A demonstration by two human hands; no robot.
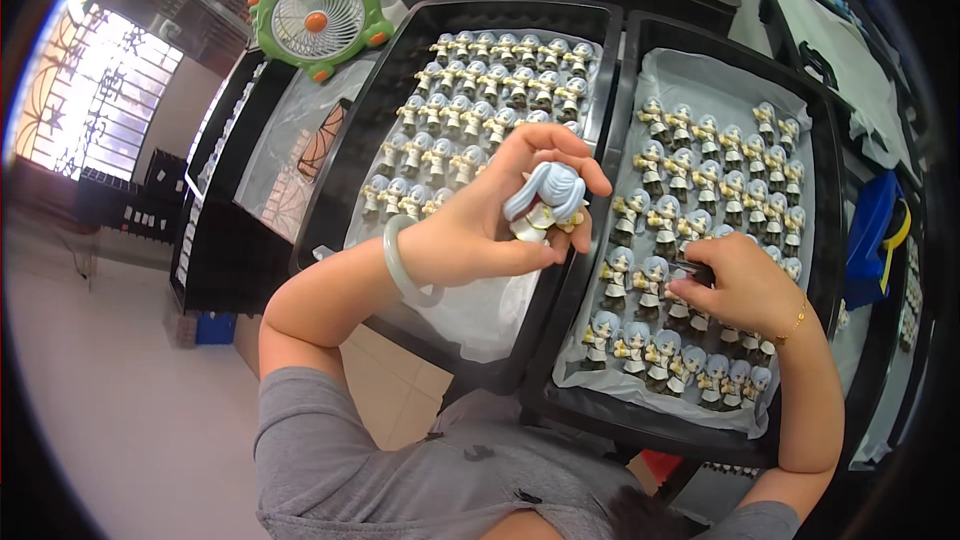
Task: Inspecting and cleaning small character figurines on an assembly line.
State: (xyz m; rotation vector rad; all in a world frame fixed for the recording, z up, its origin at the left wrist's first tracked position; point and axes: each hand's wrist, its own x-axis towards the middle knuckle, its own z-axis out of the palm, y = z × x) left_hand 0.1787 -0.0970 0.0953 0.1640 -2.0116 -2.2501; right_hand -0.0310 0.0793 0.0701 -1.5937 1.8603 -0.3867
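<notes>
My left hand (478,232) is raised over the gap between two trays, its fingers and thumb curled around a small figurine (549,202) with pale blue-grey hair and a white outfit. My right hand (748,285) hangs low over the right tray (660,418), among the figurines standing there. A small dark object (697,269) shows between its thumb and fingers; its kind I cannot make out. Rows of similar figurines (633,348) stand on white lining in that tray, several of them hidden under the right hand.
The left black tray (430,15) holds more rows of figurines (505,45). At the upper left stands a green animal-shaped fan (318,20), near a dark flat phone-like object (325,140). Farther right are a blue bin (872,240) and a yellow tape roll (897,240). More trays lie beyond.
</notes>
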